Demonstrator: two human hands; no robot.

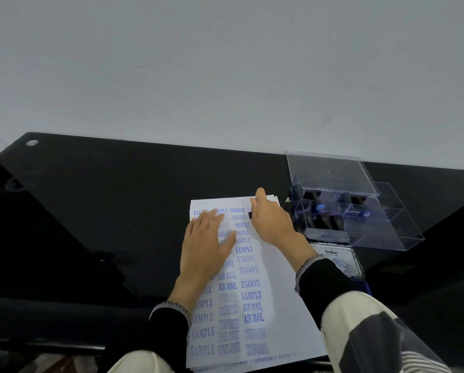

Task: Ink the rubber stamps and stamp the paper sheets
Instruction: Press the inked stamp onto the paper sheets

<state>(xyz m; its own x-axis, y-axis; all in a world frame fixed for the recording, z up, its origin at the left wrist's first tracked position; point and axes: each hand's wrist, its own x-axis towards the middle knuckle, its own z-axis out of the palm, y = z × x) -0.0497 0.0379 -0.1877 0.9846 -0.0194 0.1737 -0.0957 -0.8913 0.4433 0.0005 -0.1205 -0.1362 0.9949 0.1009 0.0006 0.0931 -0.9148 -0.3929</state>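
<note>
Left hand: the left hand point(208, 239) lies flat on the top paper sheet point(276, 278), fingers straight and a little spread, palm down over the stamped columns.
Right hand: the right hand point(272, 222) is at the sheet's far right corner, just right of the left hand and apart from it, fingers curled round a small black rubber stamp point(250, 214); only a dark edge of it peeks out at the hand's left side, index finger reaching toward the far edge.
Paper: a stack of sheets under both hands, the top one covered in blue prints reading SAMPLE, AIR MAIL, EXPRESS, FAX OUT, FRAGILE, AMENDED; the strip below the right forearm is blank.
Stamp box: a clear plastic box point(387, 224) sits just right of the right hand, lid up, with more black-handled stamps point(322, 214) in its compartments.
Ink pad: an Artline ink pad tin point(341, 261) lies beside the right wrist, on the near side of the box.
Surface: a black glossy table point(90, 211) carries it all.
</note>
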